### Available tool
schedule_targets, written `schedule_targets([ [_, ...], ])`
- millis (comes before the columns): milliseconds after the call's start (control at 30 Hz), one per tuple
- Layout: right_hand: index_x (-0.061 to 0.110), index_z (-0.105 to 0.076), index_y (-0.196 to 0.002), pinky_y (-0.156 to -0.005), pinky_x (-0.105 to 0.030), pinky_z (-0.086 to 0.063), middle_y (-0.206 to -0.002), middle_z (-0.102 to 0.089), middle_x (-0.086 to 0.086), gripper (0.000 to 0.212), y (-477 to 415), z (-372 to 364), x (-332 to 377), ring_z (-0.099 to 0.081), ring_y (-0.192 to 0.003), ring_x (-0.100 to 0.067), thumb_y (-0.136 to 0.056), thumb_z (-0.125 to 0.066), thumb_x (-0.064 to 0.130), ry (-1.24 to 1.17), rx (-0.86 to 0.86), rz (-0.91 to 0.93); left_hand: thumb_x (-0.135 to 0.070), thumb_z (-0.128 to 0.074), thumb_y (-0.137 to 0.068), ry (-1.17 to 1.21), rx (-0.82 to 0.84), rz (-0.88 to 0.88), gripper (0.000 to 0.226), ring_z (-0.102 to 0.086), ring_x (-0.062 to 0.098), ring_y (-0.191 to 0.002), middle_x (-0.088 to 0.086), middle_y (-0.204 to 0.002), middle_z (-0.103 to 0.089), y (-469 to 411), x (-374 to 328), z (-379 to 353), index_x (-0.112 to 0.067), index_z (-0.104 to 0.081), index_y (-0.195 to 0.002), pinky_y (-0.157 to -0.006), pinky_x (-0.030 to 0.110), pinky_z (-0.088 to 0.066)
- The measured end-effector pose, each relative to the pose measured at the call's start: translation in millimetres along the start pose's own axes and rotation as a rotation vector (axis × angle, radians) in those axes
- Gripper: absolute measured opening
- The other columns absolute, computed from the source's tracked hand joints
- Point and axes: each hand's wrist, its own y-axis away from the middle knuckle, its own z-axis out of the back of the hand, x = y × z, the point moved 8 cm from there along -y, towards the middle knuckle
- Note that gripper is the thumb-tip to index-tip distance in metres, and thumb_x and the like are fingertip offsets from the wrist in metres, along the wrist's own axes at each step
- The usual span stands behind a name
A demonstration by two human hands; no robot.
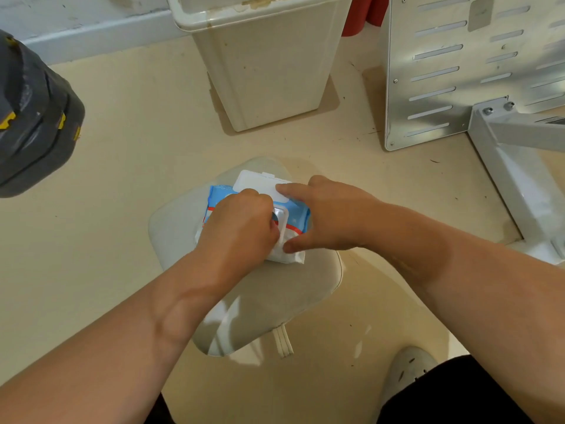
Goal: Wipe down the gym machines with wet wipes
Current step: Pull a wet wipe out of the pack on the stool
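Note:
A blue and white pack of wet wipes [217, 195] lies on a pale padded seat [275, 301] in the middle of the view. Its white flip lid [256, 182] stands open. My right hand [330, 215] holds the pack, forefinger on the lid and thumb at the pack's near end. My left hand [241, 228] is closed over the opening, its fingertips pinching at the wipe there; the wipe itself is mostly hidden.
A cream plastic bin [263, 62] stands on the floor behind the seat. A perforated metal machine panel [452, 71] and a grey frame leg [513, 175] are at the right. A dark grey bag-like object [33, 117] sits at the left. My shoe [409, 368] is at the lower right.

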Motion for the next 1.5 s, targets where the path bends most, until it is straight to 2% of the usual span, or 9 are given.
schedule_targets([
  [133,0.042,-0.013,-0.16,-0.089,-0.037,-0.051,-0.128,-0.044,-0.002,0.115,-1,-14,3,-0.053,-0.104,-0.022,-0.068,-0.071,0.081,-0.033,-0.056,-0.033,-0.014,-0.06,-0.088,0.112,-0.053,-0.034,0.011,-0.056,0.02,-0.074,0.001,-0.078,-0.06,1,12,0,-0.011,-0.066,-0.079,-0.068,0.037,-0.046],
  [267,0.037,-0.02,-0.16,-0.086,-0.034,-0.051,-0.119,-0.039,0.0,0.116,-7,-16,5,-0.052,-0.096,-0.021,-0.067,-0.08,0.072,-0.081,-0.06,-0.031,-0.007,-0.072,-0.08,0.354,-0.154,-0.002,0.011,-0.059,0.005,-0.067,-0.014,-0.07,-0.062,7,30,13,-0.018,-0.074,-0.079,-0.066,0.014,-0.043],
  [333,0.038,-0.023,-0.159,-0.088,-0.037,-0.054,-0.116,-0.038,0.001,0.115,-9,-16,6,-0.054,-0.097,-0.021,-0.066,-0.081,0.072,-0.091,-0.059,-0.035,-0.01,-0.076,-0.077,0.383,-0.164,0.073,0.012,-0.06,0.003,-0.07,-0.015,-0.066,-0.063,11,37,17,-0.022,-0.074,-0.073,-0.063,0.012,-0.042],
  [433,0.038,-0.029,-0.157,-0.085,-0.037,-0.055,-0.114,-0.039,0.0,0.111,-10,-15,8,-0.055,-0.093,-0.022,-0.065,-0.082,0.071,-0.094,-0.071,-0.028,-0.02,-0.08,-0.077,0.367,-0.127,0.155,0.017,-0.061,0.004,-0.072,-0.013,-0.062,-0.063,11,36,12,-0.024,-0.069,-0.065,-0.061,0.012,-0.041],
  [600,0.036,-0.033,-0.155,-0.083,-0.036,-0.053,-0.112,-0.038,0.0,0.107,-8,-12,8,-0.055,-0.091,-0.022,-0.067,-0.083,0.068,-0.094,-0.075,-0.013,-0.024,-0.078,-0.081,0.352,-0.075,0.19,0.014,-0.064,0.013,-0.073,-0.004,-0.071,-0.069,5,26,2,-0.017,-0.071,-0.071,-0.069,0.027,-0.047],
  [800,0.034,-0.034,-0.155,-0.082,-0.034,-0.051,-0.111,-0.04,0.0,0.108,-11,-10,8,-0.054,-0.092,-0.02,-0.065,-0.082,0.071,-0.076,-0.072,0.003,-0.024,-0.078,-0.084,0.379,-0.001,0.183,0.011,-0.06,0.006,-0.069,-0.007,-0.072,-0.066,0,32,-1,-0.018,-0.071,-0.077,-0.058,0.012,-0.04],
  [1067,0.031,-0.04,-0.147,-0.077,-0.035,-0.053,-0.108,-0.04,0.001,0.101,-14,-9,8,-0.054,-0.086,-0.02,-0.063,-0.083,0.07,-0.056,-0.094,0.023,-0.021,-0.067,-0.084,0.15,-0.004,0.082,0.019,-0.062,0.028,-0.071,0.013,-0.071,-0.068,-3,11,-1,-0.002,-0.07,-0.079,-0.071,0.049,-0.05],
  [1333,0.028,-0.05,-0.135,-0.085,-0.039,-0.056,-0.105,-0.05,0.002,0.092,-18,-7,10,-0.058,-0.09,-0.02,-0.061,-0.083,0.073,-0.091,-0.149,0.025,-0.018,-0.058,-0.089,0.054,-0.063,0.065,0.016,-0.05,0.022,-0.067,0.006,-0.073,-0.059,-4,7,-2,-0.007,-0.064,-0.079,-0.062,0.036,-0.04],
  [1500,0.024,-0.054,-0.117,-0.077,-0.038,-0.055,-0.095,-0.046,0.003,0.077,-17,-6,13,-0.058,-0.084,-0.02,-0.062,-0.084,0.069,-0.118,-0.176,0.02,-0.017,-0.055,-0.089,0.012,-0.101,0.097,0.016,-0.048,0.023,-0.069,0.008,-0.077,-0.062,-3,10,-4,-0.008,-0.065,-0.08,-0.064,0.035,-0.037],
])
